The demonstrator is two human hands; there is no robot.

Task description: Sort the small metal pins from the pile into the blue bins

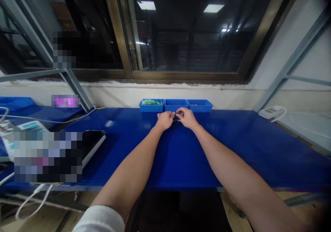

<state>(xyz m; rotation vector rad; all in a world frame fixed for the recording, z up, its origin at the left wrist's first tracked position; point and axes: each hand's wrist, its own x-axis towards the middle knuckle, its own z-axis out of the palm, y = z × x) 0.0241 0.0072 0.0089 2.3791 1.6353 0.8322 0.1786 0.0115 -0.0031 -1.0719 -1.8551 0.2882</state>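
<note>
Both my hands meet over the far middle of the blue table (178, 156), just in front of the blue bins. My left hand (165, 120) is closed, its fingers curled around a small dark item (176, 118) that also shows some shiny metal. From the other side, my right hand (186, 117) pinches the same item with thumb and fingers. It is too small and too covered by the fingers to name.
Three blue bins stand along the wall: the left bin (151, 109) holds green packets, the right bin (200, 108) small pieces. A tablet-like device (94, 149) lies at left, partly blurred. A white power strip (271, 112) sits at right. Metal frame posts (77, 89) flank the table.
</note>
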